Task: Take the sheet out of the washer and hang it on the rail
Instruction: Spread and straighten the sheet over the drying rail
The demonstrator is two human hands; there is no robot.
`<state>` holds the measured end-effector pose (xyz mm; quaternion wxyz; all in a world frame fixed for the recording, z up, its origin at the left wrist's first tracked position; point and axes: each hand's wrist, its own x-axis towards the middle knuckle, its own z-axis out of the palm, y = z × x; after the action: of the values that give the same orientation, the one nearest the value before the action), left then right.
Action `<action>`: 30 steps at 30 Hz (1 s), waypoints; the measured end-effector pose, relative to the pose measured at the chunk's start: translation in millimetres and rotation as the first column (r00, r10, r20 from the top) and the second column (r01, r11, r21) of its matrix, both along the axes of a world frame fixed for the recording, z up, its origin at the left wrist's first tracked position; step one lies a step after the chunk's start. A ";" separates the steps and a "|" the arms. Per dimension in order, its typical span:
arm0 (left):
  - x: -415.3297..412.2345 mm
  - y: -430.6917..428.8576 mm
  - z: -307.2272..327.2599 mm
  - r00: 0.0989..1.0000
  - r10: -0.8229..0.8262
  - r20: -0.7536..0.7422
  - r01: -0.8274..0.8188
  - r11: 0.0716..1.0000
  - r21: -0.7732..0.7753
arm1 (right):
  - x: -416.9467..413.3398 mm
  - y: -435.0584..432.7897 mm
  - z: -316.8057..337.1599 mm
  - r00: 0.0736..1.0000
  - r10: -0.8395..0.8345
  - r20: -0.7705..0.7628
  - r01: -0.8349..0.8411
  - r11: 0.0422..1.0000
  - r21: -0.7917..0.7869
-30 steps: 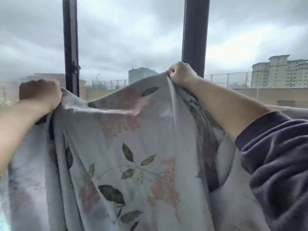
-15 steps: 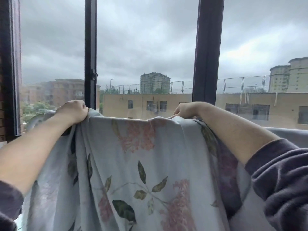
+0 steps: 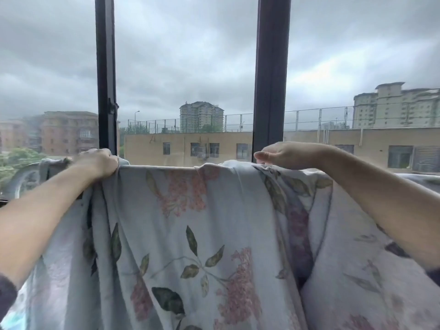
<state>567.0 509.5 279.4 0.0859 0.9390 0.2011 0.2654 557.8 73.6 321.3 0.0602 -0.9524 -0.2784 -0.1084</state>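
Sheet settles over the rail as my right hand lets go

At 9 o'clock my left hand (image 3: 97,163) keeps its fingers curled tight on the top fold of the floral sheet (image 3: 190,234); at 3 o'clock my right hand (image 3: 285,154), pinching that fold half a second ago, now hovers just above it, fingers loosely spread and holding nothing. The fold, held high a second ago, runs straight between the hands, the rail hidden beneath it, cloth hanging from 4 to 8 o'clock. I judge the hanging nearly done, with bunching at 3 o'clock left to smooth
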 end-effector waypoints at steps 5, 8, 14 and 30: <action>-11.3 -98.2 -15.8 0.912 -0.308 0.270 0.273 0.948 0.162 | -12.6 -23.9 -34.6 0.967 -0.169 0.193 0.162 0.985 0.051; -24.6 -169.6 -23.1 0.710 -0.650 0.269 0.569 0.756 0.325 | -20.1 -26.3 -38.1 0.910 -0.204 0.362 0.164 0.977 0.138; -24.3 -202.3 -29.4 0.424 -0.810 0.406 0.713 0.575 0.402 | -42.6 -80.1 -54.9 0.810 -0.386 0.441 0.371 0.920 0.125; -33.8 -114.5 -42.1 0.789 -0.561 0.251 0.520 0.827 0.215 | -48.7 -169.2 -65.8 0.756 -0.587 0.289 0.543 0.810 0.222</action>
<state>533.2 395.0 237.3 0.1247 0.9084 -0.1105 0.3834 509.1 -95.6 255.5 0.0344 -0.9520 0.0238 -0.3031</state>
